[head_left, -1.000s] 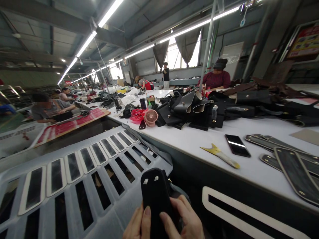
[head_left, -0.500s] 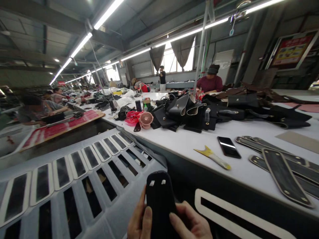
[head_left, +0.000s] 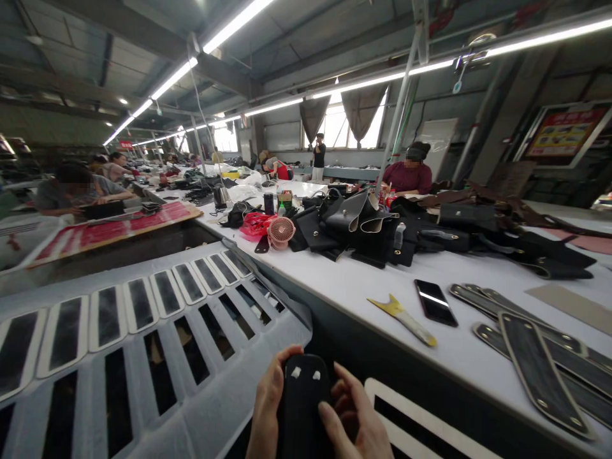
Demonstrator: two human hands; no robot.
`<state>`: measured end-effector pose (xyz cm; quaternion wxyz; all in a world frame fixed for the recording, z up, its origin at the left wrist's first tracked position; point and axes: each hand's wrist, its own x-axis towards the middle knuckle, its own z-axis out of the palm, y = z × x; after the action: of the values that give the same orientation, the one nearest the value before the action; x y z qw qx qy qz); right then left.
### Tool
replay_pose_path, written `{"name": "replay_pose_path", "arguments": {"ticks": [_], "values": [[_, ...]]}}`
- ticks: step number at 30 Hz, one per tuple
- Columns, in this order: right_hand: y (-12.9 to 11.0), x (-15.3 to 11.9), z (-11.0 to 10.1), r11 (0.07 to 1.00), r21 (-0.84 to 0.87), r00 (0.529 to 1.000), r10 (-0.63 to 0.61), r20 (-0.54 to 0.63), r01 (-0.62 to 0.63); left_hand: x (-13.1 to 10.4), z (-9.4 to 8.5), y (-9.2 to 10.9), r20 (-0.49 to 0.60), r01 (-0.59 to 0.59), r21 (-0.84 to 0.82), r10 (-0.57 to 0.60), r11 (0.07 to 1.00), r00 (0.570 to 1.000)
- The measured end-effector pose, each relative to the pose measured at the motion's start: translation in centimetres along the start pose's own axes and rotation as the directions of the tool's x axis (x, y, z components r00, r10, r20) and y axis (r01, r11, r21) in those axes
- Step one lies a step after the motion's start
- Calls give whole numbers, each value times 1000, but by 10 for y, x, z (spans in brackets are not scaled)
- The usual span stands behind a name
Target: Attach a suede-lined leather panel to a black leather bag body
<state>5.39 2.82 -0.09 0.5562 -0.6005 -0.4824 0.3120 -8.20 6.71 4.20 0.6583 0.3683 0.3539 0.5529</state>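
A black, round-ended strap piece [head_left: 305, 408] stands upright between my hands at the bottom of the view, with two small whitish tabs near its top end. My left hand [head_left: 268, 405] grips its left edge, the fingertips reaching its upper corner. On the other side, my right hand [head_left: 356, 417] has its thumb against the right edge and its index finger raised; the other fingers are curled. The strap's lower end runs out of the frame. Beside my right hand lies a white-bordered panel with a dark middle [head_left: 406, 414].
At left, a grey sheet [head_left: 201, 408] carries white-edged dark pieces [head_left: 108, 317] and slots. The white table [head_left: 329, 293] holds a yellow-ended tool [head_left: 401, 319], phone [head_left: 435, 302], stitched straps [head_left: 542, 373], pink fan [head_left: 281, 233] and black leather pieces [head_left: 354, 220]. Co-workers sit beyond.
The strap and both hands sit lower in view. My left fingers have moved up to the strap's top corner. My right index finger has lifted away from the strap.
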Motion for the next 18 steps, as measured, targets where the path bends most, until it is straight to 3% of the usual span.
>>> {"name": "replay_pose_path", "arguments": {"ticks": [2,5,8,12,18], "values": [[-19,15,-6,976,-123,982,-168,85,178,-1,-2,1,20,-24,38,23,999,1000],[-41,34,-5,949,-186,952,-214,219,256,-1,-7,1,-16,-107,130,110,986,994],[-44,40,1,915,-174,922,-330,200,365,1,-11,-1,-50,-153,194,166,969,985],[-35,37,6,826,-140,835,-524,169,546,5,-16,0,12,-185,264,188,947,982],[-32,23,17,761,-63,763,-644,51,646,6,-17,3,73,-221,324,209,920,975]]}}
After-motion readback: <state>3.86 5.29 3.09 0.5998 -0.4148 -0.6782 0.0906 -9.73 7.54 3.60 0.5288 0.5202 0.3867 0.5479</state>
